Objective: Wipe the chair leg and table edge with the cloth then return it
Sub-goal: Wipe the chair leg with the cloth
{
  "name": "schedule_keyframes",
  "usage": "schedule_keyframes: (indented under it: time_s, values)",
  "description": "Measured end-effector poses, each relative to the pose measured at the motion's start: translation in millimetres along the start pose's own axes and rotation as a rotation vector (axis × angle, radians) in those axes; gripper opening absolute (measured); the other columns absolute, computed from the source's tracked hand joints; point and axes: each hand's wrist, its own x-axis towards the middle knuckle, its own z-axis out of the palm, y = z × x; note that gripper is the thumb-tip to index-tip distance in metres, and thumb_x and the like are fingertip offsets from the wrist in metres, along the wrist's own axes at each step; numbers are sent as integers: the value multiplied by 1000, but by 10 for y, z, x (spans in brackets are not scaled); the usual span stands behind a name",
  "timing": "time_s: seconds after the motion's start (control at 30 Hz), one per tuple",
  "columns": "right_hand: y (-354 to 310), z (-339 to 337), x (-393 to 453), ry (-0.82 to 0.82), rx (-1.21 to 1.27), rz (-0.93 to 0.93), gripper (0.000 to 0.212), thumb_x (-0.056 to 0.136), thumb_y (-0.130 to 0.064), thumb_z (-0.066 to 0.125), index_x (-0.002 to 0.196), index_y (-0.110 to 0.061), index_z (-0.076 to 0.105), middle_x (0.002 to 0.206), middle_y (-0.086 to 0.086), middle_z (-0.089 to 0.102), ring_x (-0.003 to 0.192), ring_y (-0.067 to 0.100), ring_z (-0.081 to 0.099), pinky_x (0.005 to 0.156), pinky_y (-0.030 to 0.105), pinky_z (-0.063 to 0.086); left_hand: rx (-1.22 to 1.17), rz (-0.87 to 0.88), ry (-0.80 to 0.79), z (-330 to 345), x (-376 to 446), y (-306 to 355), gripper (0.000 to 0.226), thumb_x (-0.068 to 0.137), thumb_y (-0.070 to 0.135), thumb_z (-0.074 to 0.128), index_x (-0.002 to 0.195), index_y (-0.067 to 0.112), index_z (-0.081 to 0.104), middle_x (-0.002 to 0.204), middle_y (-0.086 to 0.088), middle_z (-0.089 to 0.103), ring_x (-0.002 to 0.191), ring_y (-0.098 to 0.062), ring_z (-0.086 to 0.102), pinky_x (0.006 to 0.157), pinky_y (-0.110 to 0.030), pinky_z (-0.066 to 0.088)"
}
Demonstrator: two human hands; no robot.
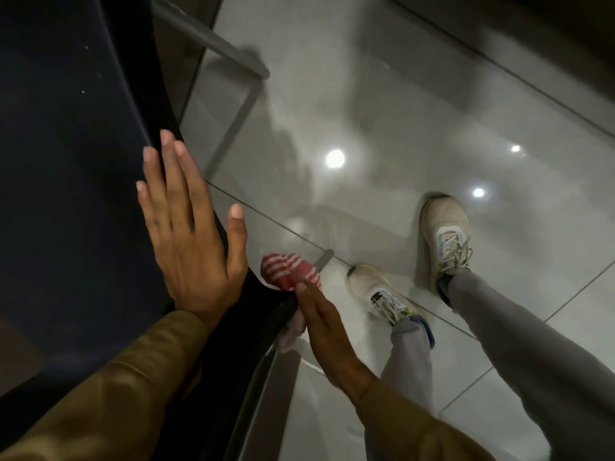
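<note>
the right hand (pixel 327 331), fingers straight, presses the red striped cloth (pixel 291 272) flat against the dark table edge (pixel 283 309); the edge runs lengthwise along the fingers. the left hand (pixel 189 227) lies open on the table top (pixel 66 161), holding nothing, farther from the cloth.

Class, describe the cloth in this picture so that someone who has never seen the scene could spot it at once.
Start at the dark chair filling the left side, then follow its black edge down to its lower right corner. There the right hand presses the cloth against that edge, above the glossy grey floor tiles. It is the only red thing here, with white stripes.
</note>
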Motion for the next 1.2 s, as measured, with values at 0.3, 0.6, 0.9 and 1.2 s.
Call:
schedule_keyframes:
  time_s: [0.3,0.6,0.9,1.2]
  values:
    - [297,-395,1021,127,34,142,38,113,-40,45,142,-22,62,150,15,64,124,16,67,103,23,56,-18,37,34,53,-8,-40,71,115,42,25,170,-2,15,180,-24,19,169,-44,13,141,-44,2]
    - [193,-62,101,39,15,35,73,93,-80,47,147,-33,62,149,-13,67,137,-3,61,117,13,45,-11,27,-7,2,-4,-3,71,115,39,28,170,-4,17,180,-26,19,168,-47,12,140,-48,2]
    - [420,-584,1185,65,46,112,54,117,-37,35,163,-10,35,160,15,50,141,21,51,107,13,42,-29,33,9,23,-13,-11,73,115,43,21,168,-8,16,178,-31,19,167,-50,12,140,-51,4]
    - [260,-109,109,85,-89,-72,69,95,-80,47,137,-30,68,128,-4,78,124,8,72,108,27,58,-45,18,-9,-16,-4,15,73,114,41,23,169,-7,17,179,-28,19,167,-48,12,140,-48,1]
